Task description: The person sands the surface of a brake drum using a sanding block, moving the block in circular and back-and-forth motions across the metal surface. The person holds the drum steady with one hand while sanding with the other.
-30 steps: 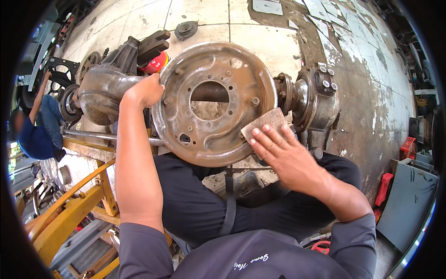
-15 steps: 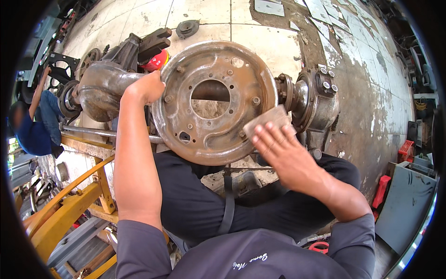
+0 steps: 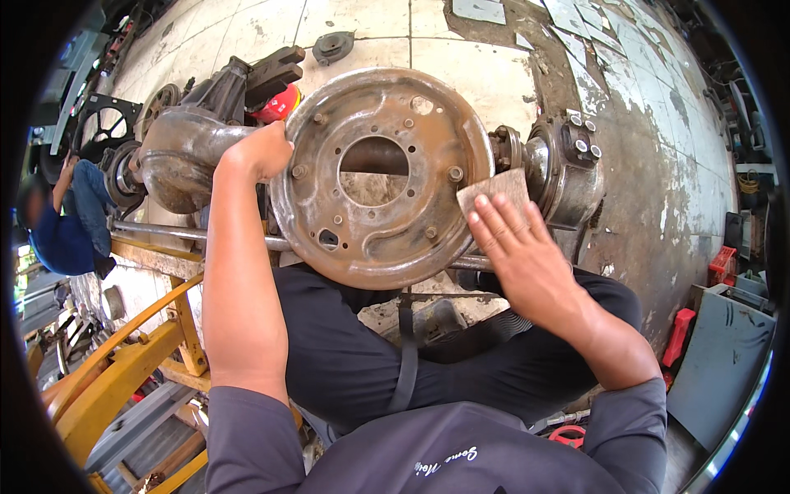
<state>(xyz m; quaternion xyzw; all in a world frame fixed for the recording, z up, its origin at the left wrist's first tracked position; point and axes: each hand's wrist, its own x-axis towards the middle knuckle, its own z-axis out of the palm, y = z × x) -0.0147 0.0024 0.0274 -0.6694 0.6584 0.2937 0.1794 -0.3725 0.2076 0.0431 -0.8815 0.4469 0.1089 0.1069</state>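
A round, rust-stained brake backing plate [image 3: 436,222] with a large centre hole stands tilted in front of my legs. My left hand [image 3: 262,152] is closed on its left rim, with the fingertips hidden behind the edge. Under the outstretched fingers of my right hand [image 3: 527,255] is a brownish sheet of sandpaper [image 3: 495,191], against the plate's right rim. Its far part sticks out past my fingertips; the thumb is hidden. Several bolts and small holes show on the plate's face.
A greasy axle housing [image 3: 185,156] lies at the left, and a metal hub assembly [image 3: 564,177] at the right. Yellow frame bars [image 3: 123,387] stand at lower left. A person in blue [image 3: 70,222] sits at far left. A grey metal box [image 3: 720,354] is at right.
My right hand has slid the sandpaper to the right and slightly up, toward the rim's outer edge. The plate has shifted only slightly; my left hand keeps its grip.
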